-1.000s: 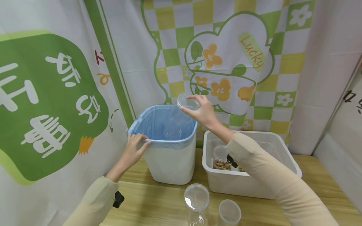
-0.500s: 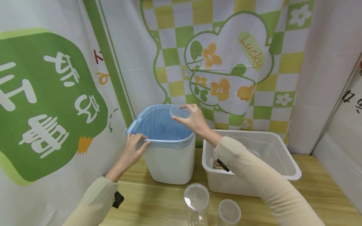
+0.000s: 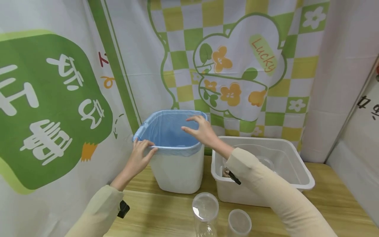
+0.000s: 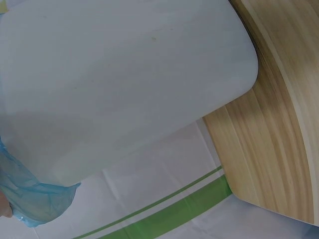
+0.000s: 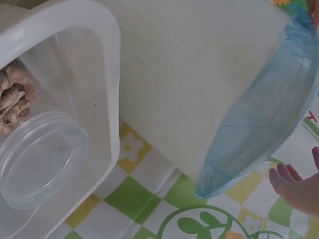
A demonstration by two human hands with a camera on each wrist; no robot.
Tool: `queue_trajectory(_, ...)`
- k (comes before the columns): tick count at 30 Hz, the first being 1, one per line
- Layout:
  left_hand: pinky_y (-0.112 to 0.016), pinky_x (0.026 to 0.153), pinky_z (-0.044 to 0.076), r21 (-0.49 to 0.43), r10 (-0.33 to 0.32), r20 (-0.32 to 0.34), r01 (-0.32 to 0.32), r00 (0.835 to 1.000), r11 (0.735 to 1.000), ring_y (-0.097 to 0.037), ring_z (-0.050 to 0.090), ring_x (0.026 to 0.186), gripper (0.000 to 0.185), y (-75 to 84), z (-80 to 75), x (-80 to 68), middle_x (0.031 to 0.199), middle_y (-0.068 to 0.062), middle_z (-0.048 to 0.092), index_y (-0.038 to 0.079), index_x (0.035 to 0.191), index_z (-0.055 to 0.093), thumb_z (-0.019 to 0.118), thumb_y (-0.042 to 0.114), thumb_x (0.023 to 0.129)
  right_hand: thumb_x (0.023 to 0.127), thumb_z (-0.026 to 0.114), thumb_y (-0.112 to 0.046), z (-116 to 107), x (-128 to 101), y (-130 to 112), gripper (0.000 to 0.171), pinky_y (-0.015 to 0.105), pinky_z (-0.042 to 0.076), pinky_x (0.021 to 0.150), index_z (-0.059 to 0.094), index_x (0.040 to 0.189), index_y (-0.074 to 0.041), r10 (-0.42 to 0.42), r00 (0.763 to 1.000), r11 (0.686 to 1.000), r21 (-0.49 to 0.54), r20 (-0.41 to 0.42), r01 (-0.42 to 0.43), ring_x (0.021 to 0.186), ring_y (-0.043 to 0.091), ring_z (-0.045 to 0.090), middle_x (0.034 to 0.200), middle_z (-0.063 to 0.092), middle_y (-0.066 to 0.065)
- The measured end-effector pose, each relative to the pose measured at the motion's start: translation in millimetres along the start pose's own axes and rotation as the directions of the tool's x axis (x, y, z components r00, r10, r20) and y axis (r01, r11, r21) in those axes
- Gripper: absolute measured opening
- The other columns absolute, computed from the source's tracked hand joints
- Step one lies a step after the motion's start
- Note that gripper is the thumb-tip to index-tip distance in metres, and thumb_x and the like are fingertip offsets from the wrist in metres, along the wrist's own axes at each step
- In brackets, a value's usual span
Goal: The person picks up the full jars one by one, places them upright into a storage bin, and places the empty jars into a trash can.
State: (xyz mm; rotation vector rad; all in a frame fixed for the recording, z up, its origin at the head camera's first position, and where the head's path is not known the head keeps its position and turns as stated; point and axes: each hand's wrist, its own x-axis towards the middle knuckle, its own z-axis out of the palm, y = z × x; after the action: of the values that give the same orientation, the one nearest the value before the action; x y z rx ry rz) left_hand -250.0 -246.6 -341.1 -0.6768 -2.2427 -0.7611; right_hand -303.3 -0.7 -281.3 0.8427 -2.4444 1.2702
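Note:
A white trash bin [image 3: 177,172] lined with a blue plastic bag [image 3: 167,130] stands on the table. My left hand [image 3: 137,159] grips its near-left rim over the folded liner, thumb along the front edge. My right hand [image 3: 202,131] hangs over the bin's right side, fingers spread and nothing in them. In the right wrist view the right hand's fingers [image 5: 285,177] show beside the liner. The bottom of the bin is hidden in the head view. Only a bit of a left finger [image 4: 5,205] shows at the bag's edge in the left wrist view.
Right of the bin stands a whitish plastic tub [image 3: 305,179] holding a clear lidded jar [image 5: 45,159] and brown lumpy pieces [image 5: 15,94]. Two clear lidded containers, a taller jar [image 3: 205,207] and a smaller one [image 3: 240,222], stand near the front. Patterned cloth [image 3: 192,19] hangs behind.
My right hand moved down and left over the bin with a clear round container, then let it go; the container is out of sight now. The left hand stayed on the rim.

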Motion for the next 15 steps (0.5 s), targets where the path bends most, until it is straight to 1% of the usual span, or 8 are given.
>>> queue_trajectory(4, -0.062, 0.099, 0.005, 0.003, -0.006, 0.001, 0.006, 1.000, 1.000, -0.032, 0.049, 0.084, 0.010, -0.9, 0.3, -1.3, 0.083, -0.015, 0.058, -0.004, 0.085, 0.057, 0.062, 0.000, 0.078, 0.083, 0.061, -0.028, -5.0, -12.1, -3.1, 0.032, 0.039, 0.042, 0.089, 0.059, 0.108, -0.007, -0.023, 1.000, 0.999, 0.022, 0.015, 0.023, 0.105, 0.028, 0.051, 0.112, 0.055, 0.012)
queue_trajectory(6, -0.062, 0.099, 0.005, 0.002, -0.009, 0.002, 0.009, 1.000, 1.000, -0.032, 0.049, 0.084, 0.010, -1.0, 0.3, -1.6, 0.083, -0.015, 0.058, -0.004, 0.086, 0.057, 0.062, 0.001, 0.078, 0.084, 0.060, -0.026, -7.6, -18.4, -2.8, 0.029, 0.039, 0.043, 0.088, 0.060, 0.105, -0.007, -0.039, 0.999, 0.999, 0.037, 0.021, 0.039, 0.102, 0.026, 0.053, 0.109, 0.056, 0.012)
queue_trajectory(10, -0.062, 0.099, 0.005, -0.001, -0.007, 0.006, 0.007, 1.000, 1.000, -0.032, 0.048, 0.084, 0.011, -1.3, 0.2, -0.5, 0.084, -0.015, 0.058, -0.004, 0.086, 0.057, 0.062, 0.001, 0.078, 0.085, 0.059, -0.025, -14.0, -32.9, -3.2, 0.027, 0.039, 0.044, 0.087, 0.060, 0.104, -0.007, -0.067, 0.997, 0.995, 0.079, 0.038, 0.063, 0.100, 0.024, 0.054, 0.107, 0.058, 0.011)
queue_trajectory(14, -0.061, 0.100, 0.005, -0.006, -0.010, 0.009, 0.010, 1.000, 1.000, -0.032, 0.048, 0.084, 0.011, -1.8, 0.3, 0.8, 0.084, -0.015, 0.059, -0.004, 0.086, 0.057, 0.062, 0.001, 0.078, 0.085, 0.058, -0.024, -19.1, -50.3, -4.5, 0.024, 0.038, 0.044, 0.086, 0.061, 0.104, -0.009, -0.079, 0.995, 0.989, 0.128, 0.061, 0.071, 0.098, 0.022, 0.055, 0.106, 0.058, 0.008)
queue_trajectory(15, -0.060, 0.100, 0.006, -0.007, -0.012, 0.010, 0.012, 1.000, 1.000, -0.031, 0.048, 0.084, 0.011, -1.9, 0.4, 0.8, 0.084, -0.015, 0.059, -0.004, 0.086, 0.057, 0.062, 0.001, 0.078, 0.085, 0.058, -0.024, -19.8, -54.6, -4.5, 0.024, 0.037, 0.045, 0.086, 0.061, 0.104, -0.009, -0.087, 0.994, 0.989, 0.126, 0.063, 0.078, 0.097, 0.020, 0.055, 0.105, 0.058, 0.006)
